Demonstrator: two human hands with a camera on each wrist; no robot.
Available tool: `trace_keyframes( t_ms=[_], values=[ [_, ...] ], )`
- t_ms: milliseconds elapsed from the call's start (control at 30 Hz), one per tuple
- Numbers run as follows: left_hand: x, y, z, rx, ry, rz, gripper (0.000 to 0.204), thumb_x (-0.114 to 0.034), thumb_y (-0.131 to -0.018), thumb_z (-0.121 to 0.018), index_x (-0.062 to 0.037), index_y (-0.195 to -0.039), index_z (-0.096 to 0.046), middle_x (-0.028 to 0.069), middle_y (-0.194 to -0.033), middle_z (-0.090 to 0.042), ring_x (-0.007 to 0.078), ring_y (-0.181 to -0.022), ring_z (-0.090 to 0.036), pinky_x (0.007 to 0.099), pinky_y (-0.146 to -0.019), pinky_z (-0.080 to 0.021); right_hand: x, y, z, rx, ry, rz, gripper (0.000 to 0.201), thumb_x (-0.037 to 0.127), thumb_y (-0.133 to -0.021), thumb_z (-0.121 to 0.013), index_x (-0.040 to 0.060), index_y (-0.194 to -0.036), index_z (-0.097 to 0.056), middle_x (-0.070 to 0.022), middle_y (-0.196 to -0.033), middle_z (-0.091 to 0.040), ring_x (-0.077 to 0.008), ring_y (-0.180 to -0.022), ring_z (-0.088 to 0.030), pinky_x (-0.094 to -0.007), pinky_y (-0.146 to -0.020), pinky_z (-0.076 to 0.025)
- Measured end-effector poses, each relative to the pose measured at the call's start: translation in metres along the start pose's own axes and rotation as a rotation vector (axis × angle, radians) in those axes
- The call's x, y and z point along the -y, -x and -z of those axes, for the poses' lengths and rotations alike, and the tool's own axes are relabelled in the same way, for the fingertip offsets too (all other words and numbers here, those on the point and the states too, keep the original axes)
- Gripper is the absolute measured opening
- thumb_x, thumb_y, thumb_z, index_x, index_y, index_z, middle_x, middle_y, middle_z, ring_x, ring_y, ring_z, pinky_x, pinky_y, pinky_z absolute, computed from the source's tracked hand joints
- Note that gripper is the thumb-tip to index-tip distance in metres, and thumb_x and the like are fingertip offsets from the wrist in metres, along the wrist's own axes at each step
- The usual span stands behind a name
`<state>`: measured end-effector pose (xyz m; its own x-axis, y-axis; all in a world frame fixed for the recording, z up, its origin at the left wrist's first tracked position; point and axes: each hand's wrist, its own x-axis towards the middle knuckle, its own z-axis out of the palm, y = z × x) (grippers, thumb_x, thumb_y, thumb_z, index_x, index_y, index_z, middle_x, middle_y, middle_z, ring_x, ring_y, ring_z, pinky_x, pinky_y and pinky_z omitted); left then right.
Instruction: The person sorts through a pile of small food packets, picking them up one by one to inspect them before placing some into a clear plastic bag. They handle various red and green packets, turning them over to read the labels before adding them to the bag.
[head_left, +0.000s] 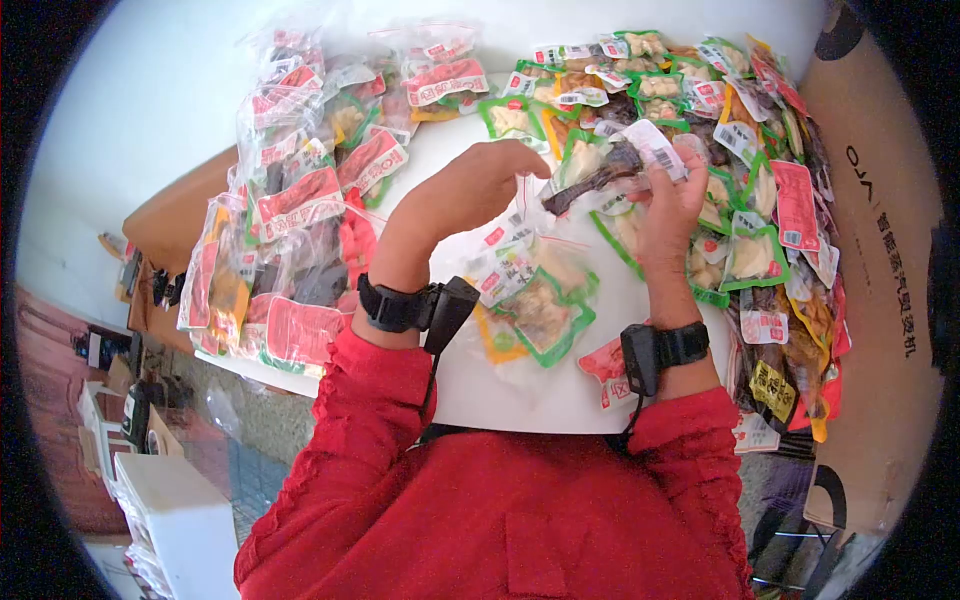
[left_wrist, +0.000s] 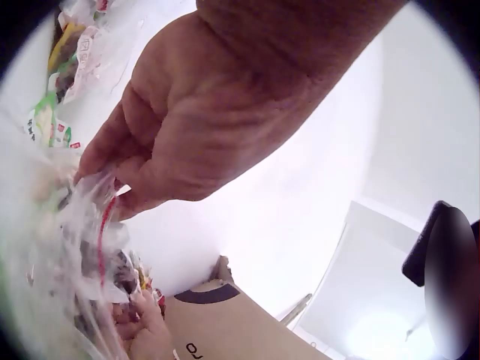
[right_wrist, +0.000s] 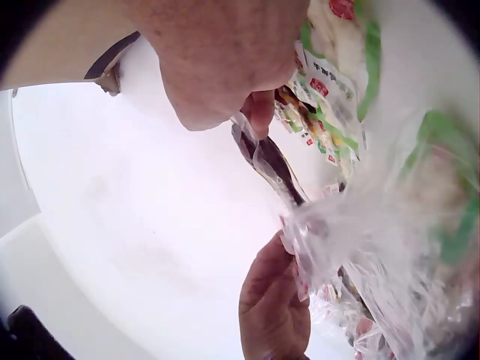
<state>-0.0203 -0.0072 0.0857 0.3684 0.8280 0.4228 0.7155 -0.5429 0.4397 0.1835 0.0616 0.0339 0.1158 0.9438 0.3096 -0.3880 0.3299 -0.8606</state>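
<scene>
My left hand (head_left: pixel 465 190) pinches the edge of a clear zip bag (left_wrist: pixel 86 232) with a red seal line. Inside this bag, low over the table, are small food packets (head_left: pixel 545 312) with green and yellow borders. My right hand (head_left: pixel 668 225) grips a slim clear packet of dark food (head_left: pixel 605 178) by its white-labelled end. The packet's dark end points toward the bag's mouth, and in the right wrist view the packet (right_wrist: pixel 274 169) overlaps the bag's edge.
Filled clear bags (head_left: pixel 295 190) pile up on the table's left. Loose food packets (head_left: pixel 755 255) heap along the right and back. A red-labelled packet (head_left: pixel 604 368) lies near the front edge. A large cardboard box (head_left: pixel 875 250) stands at the right.
</scene>
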Motion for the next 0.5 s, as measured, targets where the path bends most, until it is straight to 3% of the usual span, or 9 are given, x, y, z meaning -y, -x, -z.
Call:
trace_keyframes(
  t_ms=[133,233,300,400,500],
  values=[
    [0.003,0.003,-0.004,-0.017,-0.047,-0.054,0.018,0.000,-0.075,-0.047,-0.0036,-0.089,-0.059,0.0119,-0.093,-0.059,0.0288,-0.093,-0.054,0.0354,-0.080,-0.044,0.003,-0.006,0.006,-0.065,-0.021,0.060,0.032,0.002,-0.080,-0.051,0.0038,-0.109,-0.038,-0.0086,-0.097,-0.053,-0.0112,-0.062,-0.053,-0.0213,-0.045,-0.046],
    [-0.005,-0.003,-0.003,0.043,-0.248,-0.056,0.015,-0.003,-0.078,-0.049,-0.0022,-0.089,-0.058,0.0117,-0.091,-0.059,0.0253,-0.084,-0.058,0.0323,-0.071,-0.047,0.009,-0.006,0.006,-0.078,-0.049,0.090,0.032,0.002,-0.080,-0.051,0.0038,-0.109,-0.037,-0.0094,-0.097,-0.052,-0.0126,-0.064,-0.054,-0.0230,-0.047,-0.047],
    [-0.014,-0.007,-0.001,0.067,-0.035,0.153,0.012,-0.007,-0.081,-0.052,-0.0011,-0.088,-0.058,0.0106,-0.084,-0.058,0.0186,-0.068,-0.059,0.0277,-0.059,-0.047,0.018,-0.006,0.006,-0.091,-0.062,0.100,0.032,0.002,-0.080,-0.051,0.0037,-0.109,-0.037,-0.0097,-0.097,-0.052,-0.0133,-0.065,-0.054,-0.0238,-0.048,-0.048],
    [-0.018,-0.009,-0.001,0.001,0.095,0.150,0.011,-0.009,-0.082,-0.053,-0.0002,-0.087,-0.057,0.0070,-0.076,-0.054,0.0118,-0.056,-0.055,0.0239,-0.049,-0.044,0.028,-0.010,0.010,-0.111,-0.082,0.208,0.031,0.001,-0.081,-0.049,0.0036,-0.110,-0.037,-0.0102,-0.097,-0.052,-0.0148,-0.071,-0.054,-0.0248,-0.052,-0.049],
    [-0.025,-0.012,-0.001,-0.036,0.283,0.208,0.008,-0.007,-0.082,-0.054,-0.0003,-0.086,-0.057,0.0042,-0.075,-0.051,0.0098,-0.055,-0.052,0.0224,-0.050,-0.042,0.033,-0.009,0.008,-0.041,-0.099,0.195,0.031,0.001,-0.081,-0.049,0.0040,-0.109,-0.037,-0.0094,-0.097,-0.052,-0.0135,-0.071,-0.054,-0.0241,-0.051,-0.048]
  ],
)
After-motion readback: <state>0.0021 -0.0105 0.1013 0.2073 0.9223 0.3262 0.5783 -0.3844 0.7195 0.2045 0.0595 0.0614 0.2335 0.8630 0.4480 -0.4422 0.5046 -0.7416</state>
